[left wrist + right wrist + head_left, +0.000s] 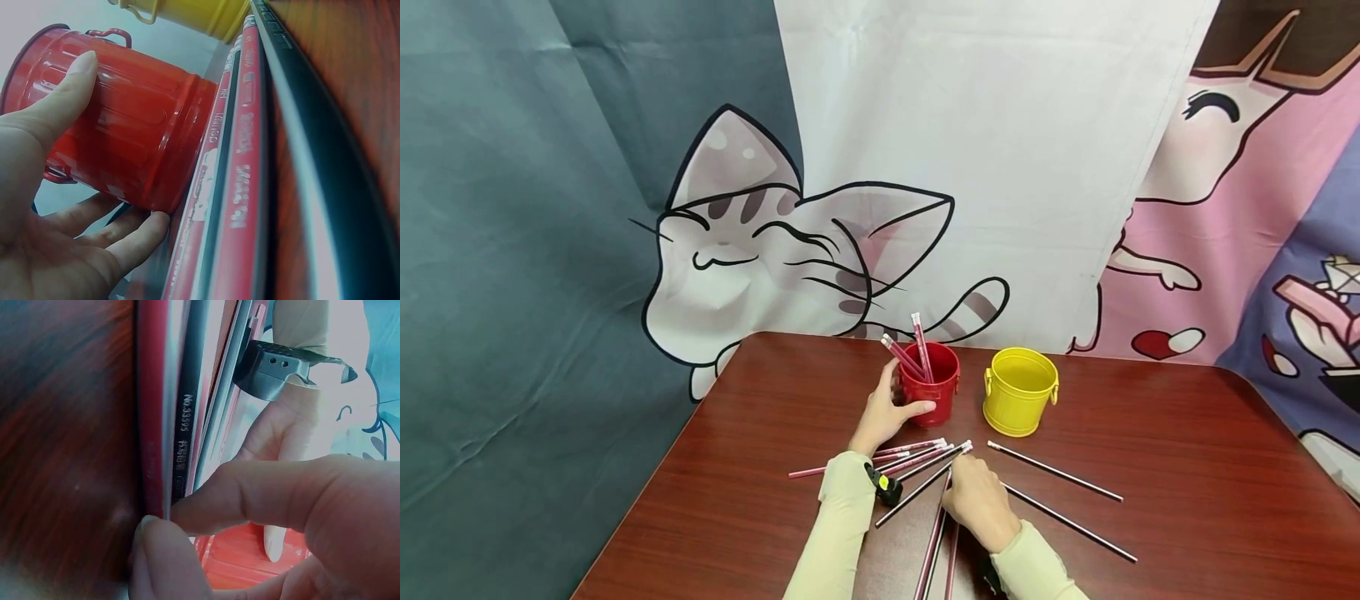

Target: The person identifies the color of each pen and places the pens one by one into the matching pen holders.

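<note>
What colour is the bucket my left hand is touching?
The bucket is red, seen best in the left wrist view.

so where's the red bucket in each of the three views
Head: red bucket just right of centre, in the lower half.
Left wrist: red bucket large, upper left.
Right wrist: red bucket bottom centre, partly hidden by the right hand.
Shared landmark: the left hand, at the bucket in every view.
</note>
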Demonstrator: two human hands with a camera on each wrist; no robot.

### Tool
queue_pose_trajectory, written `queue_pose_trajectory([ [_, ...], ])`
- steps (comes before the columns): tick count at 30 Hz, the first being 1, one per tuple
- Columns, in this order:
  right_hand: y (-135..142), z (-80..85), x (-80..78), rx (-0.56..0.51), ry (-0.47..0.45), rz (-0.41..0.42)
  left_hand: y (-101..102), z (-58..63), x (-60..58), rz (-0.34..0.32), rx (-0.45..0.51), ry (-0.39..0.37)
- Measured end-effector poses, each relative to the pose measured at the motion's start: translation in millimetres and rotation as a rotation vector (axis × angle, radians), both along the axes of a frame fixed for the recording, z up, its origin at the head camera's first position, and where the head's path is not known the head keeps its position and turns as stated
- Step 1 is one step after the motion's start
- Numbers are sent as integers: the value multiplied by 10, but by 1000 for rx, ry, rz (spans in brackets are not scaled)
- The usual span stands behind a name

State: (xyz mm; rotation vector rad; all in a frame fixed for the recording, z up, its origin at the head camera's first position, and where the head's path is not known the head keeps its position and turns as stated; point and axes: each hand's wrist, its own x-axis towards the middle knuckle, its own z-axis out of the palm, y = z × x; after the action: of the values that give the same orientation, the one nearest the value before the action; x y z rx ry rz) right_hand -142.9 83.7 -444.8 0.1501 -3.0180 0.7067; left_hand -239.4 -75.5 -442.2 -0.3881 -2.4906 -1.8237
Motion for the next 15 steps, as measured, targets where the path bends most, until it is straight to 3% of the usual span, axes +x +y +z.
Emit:
queue_pose_trajectory([
  [15, -10, -50, -7, 53, 71, -16, -2, 33, 28, -6, -8, 23],
])
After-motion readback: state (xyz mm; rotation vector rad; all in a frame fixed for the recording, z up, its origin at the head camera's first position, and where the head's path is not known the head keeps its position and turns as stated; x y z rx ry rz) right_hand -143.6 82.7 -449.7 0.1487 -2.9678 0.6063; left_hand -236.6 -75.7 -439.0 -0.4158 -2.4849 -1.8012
